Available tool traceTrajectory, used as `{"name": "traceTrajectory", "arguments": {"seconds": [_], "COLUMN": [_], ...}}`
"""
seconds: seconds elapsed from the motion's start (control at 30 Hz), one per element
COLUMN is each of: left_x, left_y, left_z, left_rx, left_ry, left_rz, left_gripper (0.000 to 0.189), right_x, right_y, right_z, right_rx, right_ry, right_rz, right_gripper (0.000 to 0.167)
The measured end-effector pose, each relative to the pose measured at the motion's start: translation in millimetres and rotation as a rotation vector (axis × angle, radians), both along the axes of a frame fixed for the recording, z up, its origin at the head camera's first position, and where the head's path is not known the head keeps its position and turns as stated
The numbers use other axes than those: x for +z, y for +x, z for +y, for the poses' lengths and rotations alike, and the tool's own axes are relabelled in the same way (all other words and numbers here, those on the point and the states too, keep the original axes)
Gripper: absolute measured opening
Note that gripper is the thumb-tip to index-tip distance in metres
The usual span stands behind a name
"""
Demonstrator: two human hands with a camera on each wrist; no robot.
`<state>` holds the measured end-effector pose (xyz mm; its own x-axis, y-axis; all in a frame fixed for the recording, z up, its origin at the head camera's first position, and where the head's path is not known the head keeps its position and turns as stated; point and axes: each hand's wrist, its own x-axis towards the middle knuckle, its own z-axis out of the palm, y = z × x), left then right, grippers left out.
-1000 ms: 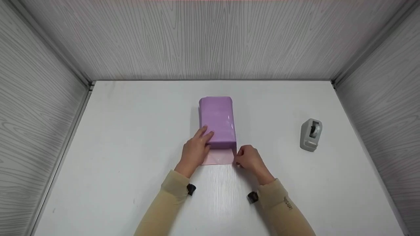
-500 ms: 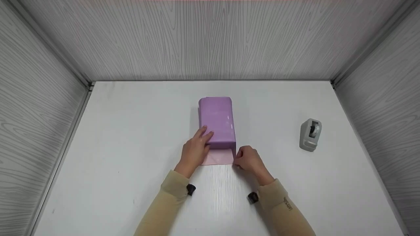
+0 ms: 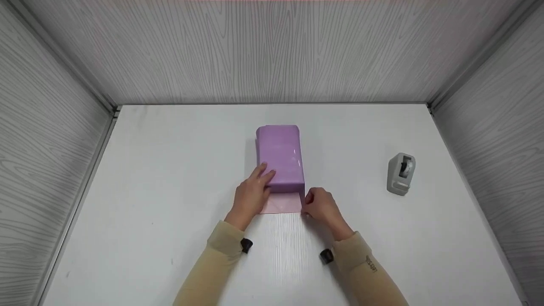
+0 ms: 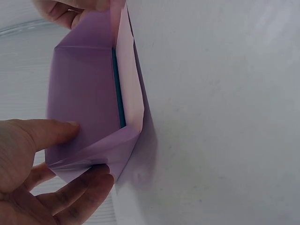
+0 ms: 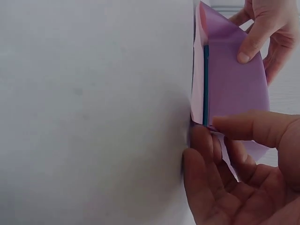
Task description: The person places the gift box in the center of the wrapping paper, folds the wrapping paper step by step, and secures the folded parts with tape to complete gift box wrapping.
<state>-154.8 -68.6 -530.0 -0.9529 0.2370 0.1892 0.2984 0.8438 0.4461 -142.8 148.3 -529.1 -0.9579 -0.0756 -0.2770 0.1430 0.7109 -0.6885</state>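
Purple parcel (image 3: 279, 153), long axis forward; left grip (image 3: 250, 196) clasping, right grip (image 3: 321, 205) seemingly pinching flap (image 3: 302, 196).

1 parcel (image 3: 280, 155), 1 dispenser (image 3: 400, 178) on table (image 3: 187, 165)

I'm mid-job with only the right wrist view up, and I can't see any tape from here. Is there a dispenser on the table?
Observer: Yes. The head view shows a grey tape dispenser on the white table, off to the right of the purple package and apart from it.
Operator: Good. I can't see the package's top face either. Is anything resting on it?
Observer: Yes, in the head view, two fingers of the left hand rest on it, toward its near left corner.
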Motion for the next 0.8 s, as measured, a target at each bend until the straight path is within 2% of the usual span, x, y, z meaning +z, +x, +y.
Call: {"name": "traceTrajectory", "arguments": {"seconds": [0.2, 0.43, 0.8], "left_x": [1.3, 0.5, -1.2], "left_y": [-0.4, -0.1, -0.3], "left_z": [-0.5, -0.6, -0.3], "left_rx": [0.005, -0.010, -0.007], "left_ry": [0.003, 0.004, 0.000], "left_rz": [-0.017, 0.026, 0.007], "left_gripper": [0.052, 0.051, 0.051], "right_x": [-0.1, 7.7, 5.4], "right_y": [-1.4, 0.4, -1.9], "right_z": [-0.9, 0.9, 1.7], "right_rx": [0.018, 0.006, -0.073], "right_ry": [0.015, -0.046, -0.075], "right_rz": [0.013, -0.011, 0.189], "right_gripper": [0.018, 0.011, 0.004]}}
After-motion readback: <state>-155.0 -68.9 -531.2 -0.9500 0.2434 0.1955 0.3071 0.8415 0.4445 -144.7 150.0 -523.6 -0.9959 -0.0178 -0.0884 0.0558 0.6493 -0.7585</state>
